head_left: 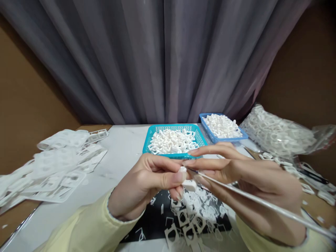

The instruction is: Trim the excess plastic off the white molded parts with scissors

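Near the centre, my left hand (154, 178) pinches a small white piece (189, 185) between thumb and fingers. My right hand (236, 178) is close beside it, holding a long thin rod-like tool (252, 199) whose dark tip reaches the white piece. The tool's shaft runs down to the lower right edge. Two fingers of the right hand stretch above the tip toward the left fingers. Below both hands, white cut scraps and small frames (190, 232) lie piled on a black mat (152, 227).
Behind the hands stands a teal basket (172, 156) of small white pieces, with a blue basket (243, 137) of similar pieces to its right. A clear bag (280, 131) of white parts sits at the right. White sheets (57, 168) are stacked at the left. A grey curtain (157, 59) hangs behind.
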The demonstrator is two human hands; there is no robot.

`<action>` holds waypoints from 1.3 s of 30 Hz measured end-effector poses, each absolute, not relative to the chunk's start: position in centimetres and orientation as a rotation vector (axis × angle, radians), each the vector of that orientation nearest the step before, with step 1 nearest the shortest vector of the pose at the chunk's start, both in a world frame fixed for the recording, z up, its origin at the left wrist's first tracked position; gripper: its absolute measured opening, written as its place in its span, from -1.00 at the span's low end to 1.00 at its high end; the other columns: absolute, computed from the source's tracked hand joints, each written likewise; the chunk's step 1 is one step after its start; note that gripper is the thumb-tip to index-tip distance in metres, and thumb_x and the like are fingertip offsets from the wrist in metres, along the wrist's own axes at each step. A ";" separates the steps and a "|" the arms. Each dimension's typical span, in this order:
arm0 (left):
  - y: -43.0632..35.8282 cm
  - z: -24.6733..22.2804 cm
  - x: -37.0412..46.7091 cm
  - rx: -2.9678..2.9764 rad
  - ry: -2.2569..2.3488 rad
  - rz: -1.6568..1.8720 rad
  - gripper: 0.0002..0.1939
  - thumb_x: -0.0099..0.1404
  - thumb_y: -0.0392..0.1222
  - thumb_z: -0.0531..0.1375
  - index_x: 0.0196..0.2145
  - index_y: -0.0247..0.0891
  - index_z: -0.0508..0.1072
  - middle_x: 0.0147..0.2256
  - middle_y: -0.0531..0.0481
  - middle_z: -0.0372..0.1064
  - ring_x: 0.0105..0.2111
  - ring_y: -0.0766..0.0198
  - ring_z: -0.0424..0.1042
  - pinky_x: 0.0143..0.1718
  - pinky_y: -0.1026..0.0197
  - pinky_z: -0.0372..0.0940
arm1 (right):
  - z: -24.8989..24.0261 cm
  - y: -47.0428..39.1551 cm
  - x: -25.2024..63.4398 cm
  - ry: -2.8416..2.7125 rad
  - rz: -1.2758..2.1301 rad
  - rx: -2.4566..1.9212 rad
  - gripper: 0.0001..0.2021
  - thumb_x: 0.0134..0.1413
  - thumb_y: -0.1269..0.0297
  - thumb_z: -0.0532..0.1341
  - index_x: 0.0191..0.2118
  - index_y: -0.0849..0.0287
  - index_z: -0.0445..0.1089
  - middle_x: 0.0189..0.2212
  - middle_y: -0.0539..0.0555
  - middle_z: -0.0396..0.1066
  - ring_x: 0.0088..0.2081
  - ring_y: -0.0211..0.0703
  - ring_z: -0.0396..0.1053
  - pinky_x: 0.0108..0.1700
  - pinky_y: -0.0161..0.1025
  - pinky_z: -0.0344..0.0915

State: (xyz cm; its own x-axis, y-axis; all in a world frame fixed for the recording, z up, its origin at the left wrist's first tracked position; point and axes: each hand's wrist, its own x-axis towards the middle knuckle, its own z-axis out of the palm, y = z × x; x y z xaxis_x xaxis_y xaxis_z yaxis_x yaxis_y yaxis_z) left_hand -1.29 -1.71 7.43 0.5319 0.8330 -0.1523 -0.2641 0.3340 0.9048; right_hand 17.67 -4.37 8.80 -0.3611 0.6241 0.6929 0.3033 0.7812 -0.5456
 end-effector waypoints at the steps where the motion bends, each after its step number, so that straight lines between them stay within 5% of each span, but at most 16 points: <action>1: -1.7 7.5 -1.3 0.958 0.684 0.775 -0.90 -0.02 -0.27 0.37 -0.57 -0.36 0.57 -0.67 0.04 0.45 -0.70 0.51 0.34 -0.66 0.53 0.22 | 8.8 -4.4 17.7 -1.967 0.400 -0.687 -0.86 0.01 0.55 0.23 -0.46 0.19 0.32 -0.26 0.05 0.52 -0.08 -0.15 0.39 -0.04 -0.16 0.34; 18: -1.5 7.6 -1.3 0.887 0.689 0.743 -0.91 -0.03 -0.28 0.36 -0.58 -0.35 0.56 -0.67 0.03 0.44 -0.71 0.54 0.30 -0.69 0.54 0.13 | 8.8 -4.4 17.9 -2.036 0.361 -0.682 -0.83 0.00 0.56 0.21 -0.46 0.17 0.26 -0.25 0.01 0.51 -0.10 -0.16 0.39 -0.06 -0.13 0.29; 33: -1.5 7.8 -1.1 0.882 0.710 0.755 -0.92 -0.07 -0.32 0.37 -0.58 -0.36 0.54 -0.70 0.06 0.42 -0.70 0.52 0.33 -0.64 0.53 0.20 | 8.9 -4.0 18.3 -2.404 -0.195 -0.653 -0.85 0.12 0.49 0.10 -0.21 0.21 0.36 -0.10 0.07 0.44 -0.01 -0.29 0.31 -0.01 -0.24 0.14; 39: -1.3 7.7 -1.4 0.918 0.681 0.710 -0.92 -0.01 -0.31 0.35 -0.58 -0.36 0.54 -0.67 0.02 0.44 -0.70 0.49 0.34 -0.67 0.51 0.18 | 8.2 -4.1 17.6 -2.123 0.139 -0.735 -0.87 0.10 0.51 0.15 -0.35 0.13 0.34 -0.20 0.02 0.49 -0.07 -0.18 0.38 -0.06 -0.16 0.27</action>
